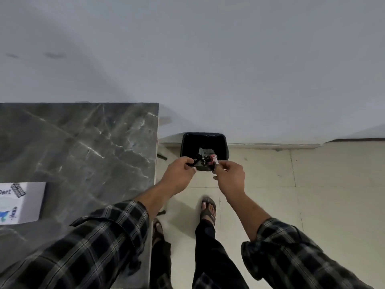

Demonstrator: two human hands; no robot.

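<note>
A small black waste bin with a black liner stands on the floor against the wall, with crumpled scraps inside. Both my hands are held out over its near rim. My left hand pinches a small black piece between thumb and fingers. My right hand pinches a small crumpled wrapper, white with red, just above the bin. The two pieces look joined by dark material between the hands, but blur hides the detail.
A grey marble table fills the left side, its right edge close to my left forearm. A white printed box lies on it at the far left. My sandalled feet stand on pale floor tiles. A grey wall rises behind the bin.
</note>
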